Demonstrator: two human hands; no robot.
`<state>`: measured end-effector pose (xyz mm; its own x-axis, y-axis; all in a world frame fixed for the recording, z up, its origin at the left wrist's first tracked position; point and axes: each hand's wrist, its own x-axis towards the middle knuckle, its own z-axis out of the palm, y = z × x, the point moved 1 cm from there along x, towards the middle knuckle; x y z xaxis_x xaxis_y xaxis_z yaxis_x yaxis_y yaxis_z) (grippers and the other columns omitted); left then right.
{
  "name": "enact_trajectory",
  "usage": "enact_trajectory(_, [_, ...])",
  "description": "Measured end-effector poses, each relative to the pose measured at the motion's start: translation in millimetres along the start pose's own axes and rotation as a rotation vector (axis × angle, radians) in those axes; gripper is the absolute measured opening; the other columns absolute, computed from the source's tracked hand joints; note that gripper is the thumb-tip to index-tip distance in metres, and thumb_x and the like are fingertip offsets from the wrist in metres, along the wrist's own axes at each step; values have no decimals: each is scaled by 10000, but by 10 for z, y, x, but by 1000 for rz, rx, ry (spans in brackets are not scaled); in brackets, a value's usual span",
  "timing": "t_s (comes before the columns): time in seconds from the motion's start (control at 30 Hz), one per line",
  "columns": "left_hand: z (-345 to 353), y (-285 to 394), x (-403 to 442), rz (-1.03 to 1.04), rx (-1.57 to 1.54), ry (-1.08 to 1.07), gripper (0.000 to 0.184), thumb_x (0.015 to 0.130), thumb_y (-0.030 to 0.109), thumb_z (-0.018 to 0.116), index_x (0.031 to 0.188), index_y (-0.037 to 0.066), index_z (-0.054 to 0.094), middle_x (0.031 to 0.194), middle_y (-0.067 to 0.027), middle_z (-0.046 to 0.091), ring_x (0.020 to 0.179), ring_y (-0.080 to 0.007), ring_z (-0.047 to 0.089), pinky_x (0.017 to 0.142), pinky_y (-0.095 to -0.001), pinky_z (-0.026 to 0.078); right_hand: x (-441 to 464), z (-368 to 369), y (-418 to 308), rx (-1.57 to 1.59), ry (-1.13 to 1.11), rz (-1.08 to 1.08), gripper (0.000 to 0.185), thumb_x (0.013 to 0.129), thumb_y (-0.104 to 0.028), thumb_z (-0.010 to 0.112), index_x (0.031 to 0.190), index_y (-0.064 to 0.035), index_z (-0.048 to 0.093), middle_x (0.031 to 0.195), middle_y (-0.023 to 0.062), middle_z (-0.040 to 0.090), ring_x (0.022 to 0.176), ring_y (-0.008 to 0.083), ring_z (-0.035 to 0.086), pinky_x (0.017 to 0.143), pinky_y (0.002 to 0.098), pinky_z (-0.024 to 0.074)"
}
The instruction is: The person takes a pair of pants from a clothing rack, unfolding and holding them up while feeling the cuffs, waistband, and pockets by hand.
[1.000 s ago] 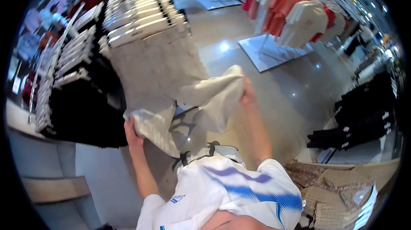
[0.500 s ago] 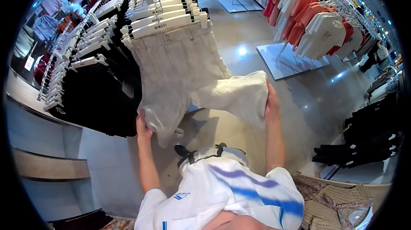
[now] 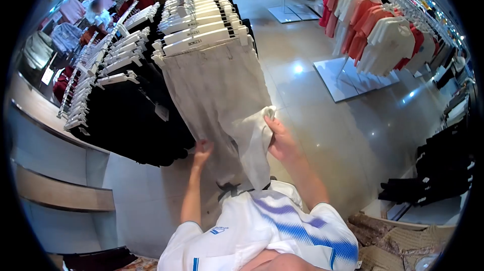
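Pale grey-beige trousers (image 3: 217, 89) hang by the waistband from a white clip hanger (image 3: 196, 42) at the front of a rack. My right hand (image 3: 282, 139) is closed on the lower end of one leg, which is folded up and bunched, its loose cloth drooping toward my shirt. At the outer edge of the other leg, my left hand (image 3: 202, 153) has its fingers curled against the cloth, slightly blurred. That leg hangs down past the hand.
Black trousers (image 3: 126, 119) on white hangers crowd the left side. Wooden-edged shelves (image 3: 60, 187) stand at lower left. A rack of white and coral tops (image 3: 388, 39) on a white base (image 3: 353, 82) is at right. Folded black garments (image 3: 428, 170) lie at far right.
My right hand has moved left and inward, and the leg once stretched out sideways is now bunched near the other. My left hand has shifted right; the trousers hang straighter.
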<state>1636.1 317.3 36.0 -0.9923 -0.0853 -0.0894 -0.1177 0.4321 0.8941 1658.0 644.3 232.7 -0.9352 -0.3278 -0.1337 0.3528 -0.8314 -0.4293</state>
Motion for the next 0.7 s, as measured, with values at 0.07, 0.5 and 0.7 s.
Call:
enact_trajectory(0.07, [153, 527, -320, 54, -468, -447, 597, 782, 362, 700, 1230, 47, 463, 1254, -74, 493, 1174, -238, 458, 989, -397, 365, 64, 142, 108, 67, 7, 15, 98, 954, -163, 508, 998, -92, 560, 923, 31, 628, 842, 127, 618, 764, 296, 515])
enact_trajectory(0.5, [823, 1307, -818, 116, -490, -449, 949, 653, 202, 817, 1383, 40, 232, 1345, -110, 364, 1273, -248, 345, 1051, -389, 321, 390, 437, 267, 137, -15, -15, 80, 941, -77, 508, 1016, -63, 531, 927, 46, 615, 841, 160, 620, 786, 316, 521])
enact_trajectory(0.7, [937, 1207, -918, 52, -556, -433, 751, 725, 173, 757, 1330, 31, 335, 1286, -91, 431, 1230, -208, 397, 1029, -349, 343, 579, 255, 175, 171, -50, -112, 117, 937, -52, 496, 1052, -71, 502, 995, 58, 593, 915, 177, 604, 832, 334, 513])
